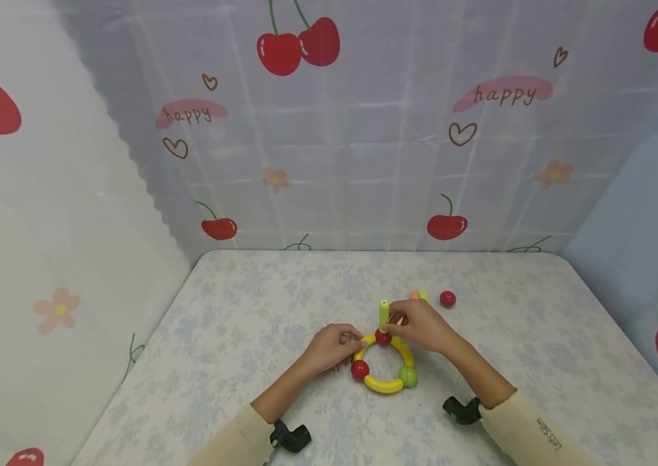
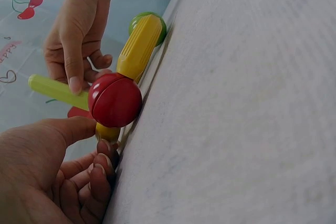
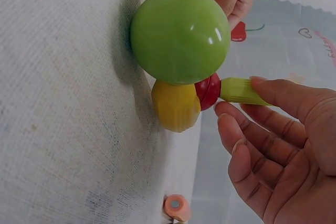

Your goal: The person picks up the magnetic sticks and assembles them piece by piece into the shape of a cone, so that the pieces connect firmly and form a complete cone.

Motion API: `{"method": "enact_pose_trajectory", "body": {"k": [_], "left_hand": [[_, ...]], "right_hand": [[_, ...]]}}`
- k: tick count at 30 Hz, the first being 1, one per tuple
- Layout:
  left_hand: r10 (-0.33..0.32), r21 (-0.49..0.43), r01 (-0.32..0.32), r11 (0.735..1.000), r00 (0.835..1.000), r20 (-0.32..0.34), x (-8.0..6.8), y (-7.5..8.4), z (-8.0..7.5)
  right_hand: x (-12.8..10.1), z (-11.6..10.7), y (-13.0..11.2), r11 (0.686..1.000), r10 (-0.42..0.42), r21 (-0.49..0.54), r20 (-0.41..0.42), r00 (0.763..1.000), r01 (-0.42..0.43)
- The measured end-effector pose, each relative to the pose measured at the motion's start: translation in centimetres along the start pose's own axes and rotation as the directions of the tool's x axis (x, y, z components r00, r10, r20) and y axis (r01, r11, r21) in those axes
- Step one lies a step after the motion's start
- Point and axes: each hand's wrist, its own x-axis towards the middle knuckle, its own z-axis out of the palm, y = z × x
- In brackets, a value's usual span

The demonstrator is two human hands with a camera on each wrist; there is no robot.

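Note:
A toy ring [image 1: 384, 366] of yellow curved pieces joined by red balls and a green ball [image 1: 407, 376] lies on the table. A light green stick [image 1: 384, 314] stands upright on the ring's far red ball [image 1: 383, 337]. My right hand [image 1: 394, 320] pinches this stick [image 2: 58, 90] near its base. My left hand [image 1: 357, 343] grips the left yellow curved piece [image 1: 362, 348] just beside that red ball [image 2: 114, 99]. From the right wrist, the green ball [image 3: 179, 35] is large and close, with the stick [image 3: 241, 90] under my right hand's fingertips [image 3: 262, 85].
A loose red ball [image 1: 447, 298] and short orange and green sticks [image 1: 419, 295] lie just behind my right hand. The pale patterned table [image 1: 247, 310] is enclosed by cherry-print curtains on three sides.

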Motion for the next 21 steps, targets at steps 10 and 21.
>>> {"method": "enact_pose_trajectory", "body": {"k": [10, 21], "left_hand": [[0.006, 0.001, -0.006, 1.0, 1.0, 0.017, 0.1, -0.1, -0.1], [-0.048, 0.076, 0.025, 0.997, 0.945, 0.324, -1.3, 2.6, -2.9]], "right_hand": [[-0.1, -0.1, 0.6, 0.999, -0.004, 0.032, 0.032, 0.999, 0.003], [0.1, -0.9, 1.4, 0.994, -0.038, 0.108, 0.163, 0.986, 0.02]]}}
